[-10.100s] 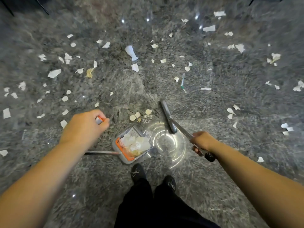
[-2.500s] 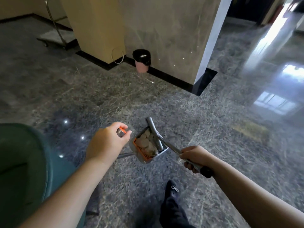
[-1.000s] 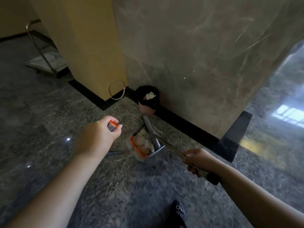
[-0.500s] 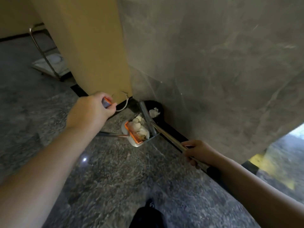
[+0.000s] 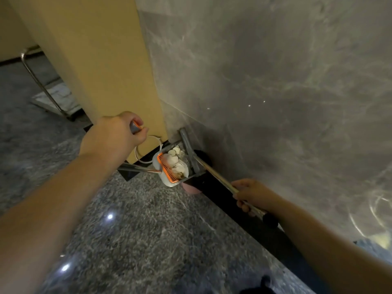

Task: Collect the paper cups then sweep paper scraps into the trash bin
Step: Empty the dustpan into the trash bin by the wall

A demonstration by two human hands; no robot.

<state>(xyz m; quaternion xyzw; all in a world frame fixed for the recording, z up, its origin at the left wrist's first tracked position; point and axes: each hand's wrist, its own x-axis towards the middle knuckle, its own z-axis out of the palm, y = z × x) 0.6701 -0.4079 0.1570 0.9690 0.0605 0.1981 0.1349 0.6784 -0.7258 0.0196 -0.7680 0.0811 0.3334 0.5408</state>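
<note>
The paper scraps lie heaped in the dustpan, a pale pan with an orange comb edge, which hangs just above the trash bin; the bin stands on the floor against the black skirting at the foot of the grey marble wall, mostly hidden under the pan, its pink side showing at the pan's 5 o'clock and its dark liner rim at 3 o'clock. The broom lies across the pan's open side, its grey head laid against the heap. The left hand, at 10 o'clock from the pan, is curled tight round the grip of the dustpan's metal handle; the right hand, at 4 o'clock, is wrapped round the broom's shaft. The step in hand looks to be the tipping. To do it well, the pan's mouth should probably sit squarely over the bin's opening before the left wrist tilts it, slowly, with the broom easing the heap down; light scraps may flutter past the rim, and the wall leaves little room
</note>
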